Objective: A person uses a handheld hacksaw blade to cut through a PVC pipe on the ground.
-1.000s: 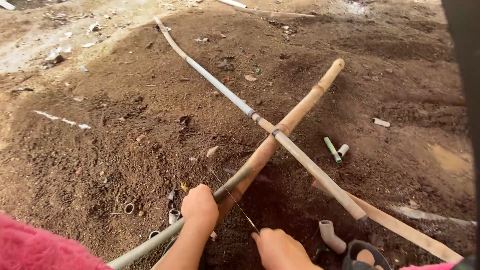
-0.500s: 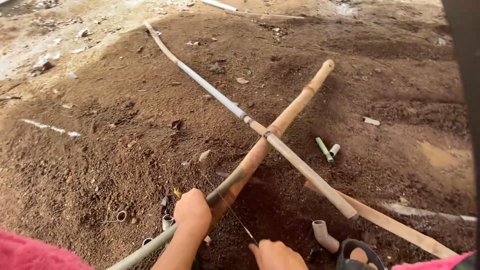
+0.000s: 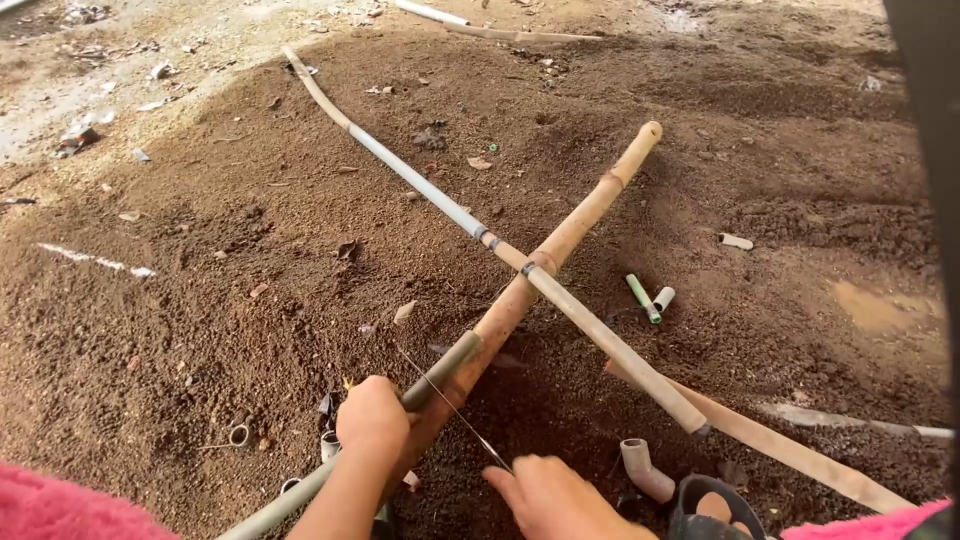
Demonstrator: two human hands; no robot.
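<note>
A tan bamboo pole point(image 3: 560, 245) lies slanted on the soil point(image 3: 250, 300), crossing a thinner pipe point(image 3: 420, 185). The left hand point(image 3: 372, 420) grips its near end; the right hand point(image 3: 545, 495) pinches a thin wire point(image 3: 450, 408). Both wrists are cut off.

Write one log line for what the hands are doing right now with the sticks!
left hand: gripping grey pipe | right hand: on thin wire | bamboo pole: crossed under long thin rod | ground: brown soil
</note>
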